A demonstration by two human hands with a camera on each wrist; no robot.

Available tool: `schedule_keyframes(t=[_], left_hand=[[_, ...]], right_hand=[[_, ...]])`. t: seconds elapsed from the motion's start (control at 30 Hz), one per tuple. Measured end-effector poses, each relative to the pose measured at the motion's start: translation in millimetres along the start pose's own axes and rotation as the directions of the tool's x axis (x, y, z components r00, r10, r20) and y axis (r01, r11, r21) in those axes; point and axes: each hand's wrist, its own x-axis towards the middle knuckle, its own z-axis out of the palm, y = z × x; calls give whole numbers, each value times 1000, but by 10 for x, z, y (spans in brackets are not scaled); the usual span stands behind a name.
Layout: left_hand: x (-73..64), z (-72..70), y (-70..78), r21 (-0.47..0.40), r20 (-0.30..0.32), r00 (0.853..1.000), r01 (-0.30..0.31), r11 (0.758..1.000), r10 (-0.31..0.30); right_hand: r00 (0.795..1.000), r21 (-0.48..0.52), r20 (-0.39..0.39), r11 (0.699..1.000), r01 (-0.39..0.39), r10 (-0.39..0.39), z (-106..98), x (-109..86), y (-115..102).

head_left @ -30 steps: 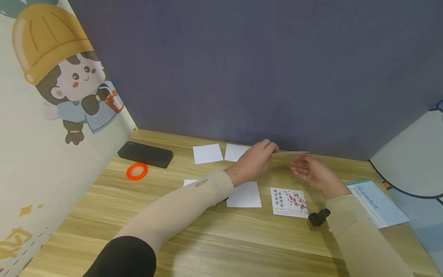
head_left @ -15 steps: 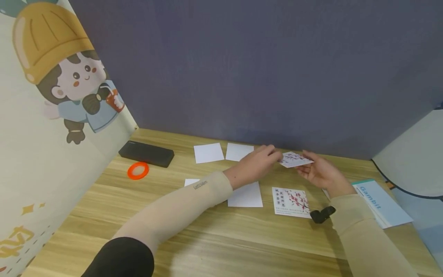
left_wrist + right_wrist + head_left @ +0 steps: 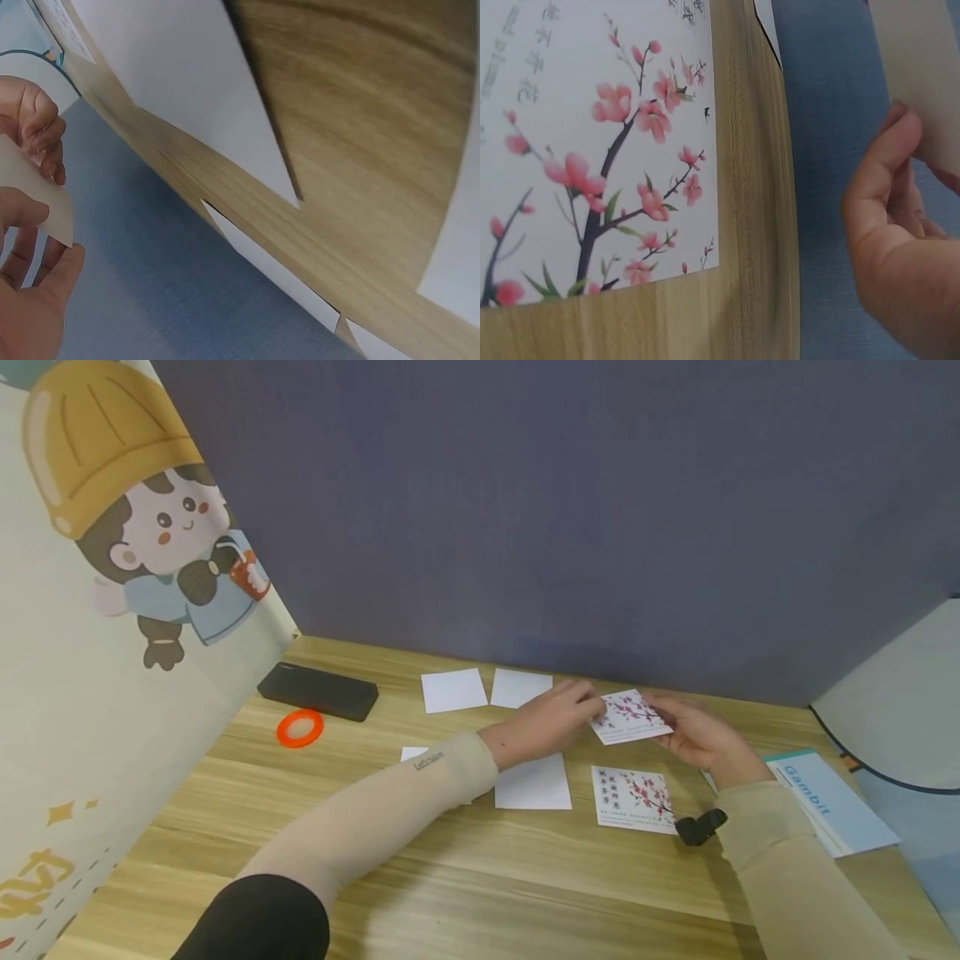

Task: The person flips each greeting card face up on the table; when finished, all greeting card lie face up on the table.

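A white card printed with pink blossoms (image 3: 630, 720) is held up between both hands, its printed side tilted towards the head camera. My left hand (image 3: 551, 720) pinches its left edge; in the left wrist view, thumb and fingers close on the card's corner. On the opposite edge, my right hand (image 3: 696, 737) grips the card with its fingers curled behind, as the right wrist view also shows. A similar blossom card (image 3: 636, 800) with dark characters lies flat on the table just below, near the right wrist. Blank white cards (image 3: 453, 691) lie left of the hands.
A black case (image 3: 317, 691) and an orange tape ring (image 3: 299, 727) lie on the wooden table (image 3: 465, 885) at left. A "Gambit" packet (image 3: 836, 806) lies by the right forearm. The dark partition (image 3: 525, 510) stands behind; my left arm covers part of one blank card.
The held card has turned from edge-on to face the head camera and come slightly nearer and lower. My right hand now grips its right edge; one second ago it was just beside it.
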Motion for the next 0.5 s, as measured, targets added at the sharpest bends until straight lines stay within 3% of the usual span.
schedule_keyframes(t=[0.5], left_hand=[[-31,38,-51,15,24,1000,-2,1000,2]], right_hand=[[1000,-138,-6,990,-9,9,61,-8,-12]])
